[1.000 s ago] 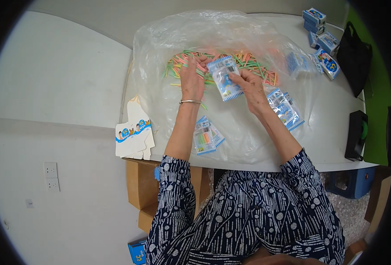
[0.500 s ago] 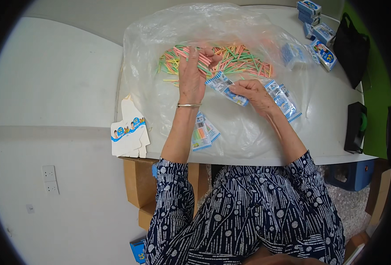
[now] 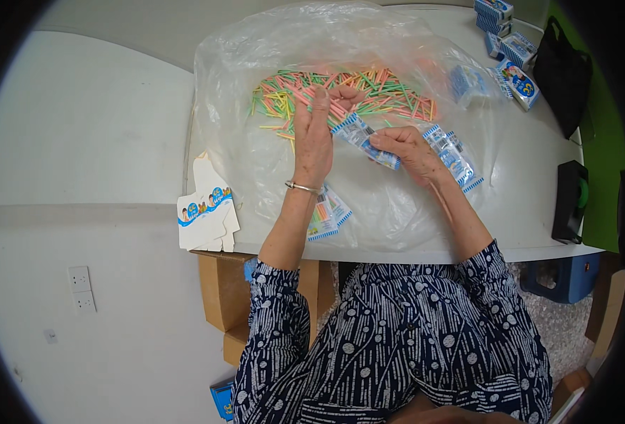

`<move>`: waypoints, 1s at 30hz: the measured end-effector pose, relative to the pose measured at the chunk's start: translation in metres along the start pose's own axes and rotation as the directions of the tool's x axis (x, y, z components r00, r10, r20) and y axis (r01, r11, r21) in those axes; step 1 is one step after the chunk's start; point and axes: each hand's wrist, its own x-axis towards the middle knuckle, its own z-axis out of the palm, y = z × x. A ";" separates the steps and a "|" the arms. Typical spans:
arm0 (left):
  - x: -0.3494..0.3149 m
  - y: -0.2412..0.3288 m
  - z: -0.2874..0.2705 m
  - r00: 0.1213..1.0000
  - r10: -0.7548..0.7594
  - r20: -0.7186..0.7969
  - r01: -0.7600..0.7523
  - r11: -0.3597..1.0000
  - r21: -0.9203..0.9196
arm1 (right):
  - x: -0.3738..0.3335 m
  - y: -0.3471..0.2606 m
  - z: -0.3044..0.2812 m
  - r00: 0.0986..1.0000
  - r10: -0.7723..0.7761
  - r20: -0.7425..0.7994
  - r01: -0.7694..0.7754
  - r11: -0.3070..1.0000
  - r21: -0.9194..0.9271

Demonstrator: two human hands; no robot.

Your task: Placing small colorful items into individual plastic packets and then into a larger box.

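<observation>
On the white tabletop [image 3: 538,212] a large sheet of clear plastic [image 3: 270,169] is spread out, and a loose heap of thin coloured sticks [image 3: 383,88], green, pink, orange and yellow, lies on its far half. Both hands work over the middle of that sheet. The left hand [image 3: 314,138] stands on edge with its fingers stretched toward the heap, fingertips at the near rim of the sticks, and it pinches one end of a small blue-and-white packet [image 3: 362,136]; a thin metal bangle [image 3: 302,187] circles its wrist. The right hand [image 3: 406,147] is curled, thumb and fingers closed on the other end of the same packet, so the packet hangs between the two hands just above the plastic. Just right of the right hand a row of similar flat blue-and-white packets [image 3: 455,159] lies on the sheet, and a filled packet with coloured sticks inside [image 3: 326,212] lies by the left forearm near the table's front edge. At the left corner of the tabletop a flat, unfolded white-and-blue carton [image 3: 206,208] sticks out over the edge. Several small blue boxes [image 3: 514,60] sit at the far right corner, next to a black bag [image 3: 567,71].
</observation>
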 end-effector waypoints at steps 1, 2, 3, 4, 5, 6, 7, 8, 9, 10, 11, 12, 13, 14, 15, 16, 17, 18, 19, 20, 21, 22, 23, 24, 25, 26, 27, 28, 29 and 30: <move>-0.002 -0.002 0.002 1.000 -0.001 0.001 0.001 1.000 0.000 | 0.000 0.000 0.000 1.000 -0.004 -0.016 0.004 1.000 0.011; -0.006 -0.004 0.005 1.000 -0.013 -0.013 0.013 1.000 -0.013 | 0.000 0.000 0.000 0.999 -0.008 -0.031 0.008 1.000 0.023; -0.009 -0.006 0.006 0.999 -0.025 -0.027 0.024 0.999 -0.027 | 0.000 0.000 0.001 0.999 -0.008 -0.033 0.008 1.000 0.024; -0.010 -0.007 0.005 0.999 -0.027 -0.026 0.026 0.999 -0.028 | -0.001 -0.001 0.001 0.999 -0.016 -0.032 0.017 1.000 0.021; -0.011 -0.008 0.003 0.998 -0.059 0.003 0.059 0.998 -0.002 | -0.002 -0.001 0.001 0.999 -0.025 -0.031 0.026 0.999 0.019; -0.012 -0.010 0.001 0.995 -0.092 0.032 0.091 0.996 0.025 | -0.003 0.000 0.001 0.999 -0.025 -0.033 0.025 0.999 0.020; -0.014 -0.012 -0.001 0.995 -0.091 0.031 0.090 0.996 0.026 | -0.002 0.000 0.001 0.999 -0.039 -0.031 0.040 0.999 0.013; -0.015 -0.014 -0.004 0.992 -0.100 0.083 0.098 0.995 0.022 | -0.002 0.001 0.001 0.998 -0.054 -0.029 0.055 0.998 0.007; -0.016 -0.015 -0.006 0.985 -0.108 0.135 0.106 0.994 0.019 | -0.003 -0.001 0.002 0.998 -0.055 -0.027 0.055 0.998 0.007; -0.016 -0.016 -0.008 0.985 -0.108 0.136 0.107 0.994 0.019 | -0.004 -0.002 0.002 0.998 -0.054 -0.037 0.054 0.999 -0.002; -0.016 -0.015 -0.010 0.988 -0.073 0.138 0.069 0.997 0.038 | -0.005 -0.003 0.003 0.997 -0.054 -0.046 0.053 0.999 -0.012; -0.016 -0.014 -0.011 0.989 -0.039 0.141 0.031 0.998 0.057 | -0.004 -0.003 0.003 0.997 -0.054 -0.046 0.053 0.999 -0.011; -0.016 -0.011 -0.011 0.989 -0.039 0.140 0.031 0.998 0.058 | -0.003 -0.003 0.003 0.997 -0.059 -0.054 0.059 0.998 -0.011; -0.016 -0.006 -0.009 0.995 -0.032 0.091 0.028 0.998 0.049 | -0.002 -0.003 0.004 0.996 -0.064 -0.061 0.063 0.998 -0.012; -0.016 -0.003 -0.009 0.999 -0.026 0.041 0.024 0.999 0.039 | -0.002 -0.003 0.005 0.996 -0.063 -0.060 0.062 0.998 -0.011; -0.016 -0.002 -0.012 0.999 -0.027 0.041 0.026 0.999 0.039 | -0.002 -0.003 0.006 0.994 -0.088 -0.060 0.087 0.996 -0.014; -0.014 -0.001 -0.016 0.994 -0.018 0.106 -0.012 0.962 0.273 | -0.001 -0.003 0.007 0.992 -0.113 -0.060 0.112 0.994 -0.017; -0.014 -0.001 -0.018 0.985 -0.025 0.171 -0.063 0.871 0.488 | -0.001 -0.002 0.005 0.992 -0.112 -0.061 0.111 0.994 -0.017; -0.015 -0.001 -0.018 0.985 -0.029 0.170 -0.059 0.871 0.487 | 0.001 0.000 0.002 0.995 -0.102 -0.021 0.101 0.994 -0.047; -0.016 -0.001 -0.017 0.971 -0.054 0.233 -0.090 0.820 0.566 | 0.001 0.001 0.001 0.996 -0.090 0.017 0.091 0.993 -0.078; -0.017 -0.001 -0.017 0.952 -0.086 0.293 -0.127 0.762 0.635 | 0.001 0.001 0.000 0.996 -0.086 0.014 0.087 0.993 -0.078; -0.017 -0.002 -0.019 0.953 -0.089 0.290 -0.122 0.763 0.635 | 0.000 -0.001 0.002 0.997 -0.079 0.024 0.081 0.993 -0.088; -0.015 -0.002 -0.023 0.958 -0.099 0.270 -0.077 0.817 0.571 | -0.001 -0.004 0.004 0.997 -0.071 0.033 0.074 0.992 -0.099; -0.015 -0.003 -0.025 0.962 -0.111 0.251 -0.031 0.865 0.500 | -0.003 -0.007 0.008 0.997 -0.067 0.033 0.070 0.993 -0.099; -0.015 -0.003 -0.026 0.962 -0.112 0.250 -0.029 0.866 0.499 | -0.003 -0.011 0.013 0.997 -0.070 0.033 0.072 0.996 -0.059; -0.015 -0.002 -0.026 0.968 -0.111 0.226 -0.007 0.886 0.464 | -0.004 -0.013 0.015 0.997 -0.073 0.034 0.074 0.997 -0.019; -0.016 -0.001 -0.026 0.973 -0.111 0.201 0.015 0.904 0.428 | -0.004 -0.012 0.016 0.997 -0.070 0.035 0.071 0.997 -0.020; -0.016 -0.001 -0.023 0.972 -0.112 0.205 0.015 0.905 0.424 | -0.005 -0.013 0.015 0.998 -0.015 0.064 0.020 0.998 -0.063; -0.017 0.000 -0.020 0.972 -0.084 0.218 -0.017 0.905 0.425 | -0.006 -0.014 0.014 0.995 0.041 0.092 -0.031 0.994 -0.108; -0.018 0.000 -0.017 0.972 -0.055 0.230 -0.050 0.903 0.426 | -0.005 -0.012 0.011 0.995 0.043 0.088 -0.033 0.993 -0.109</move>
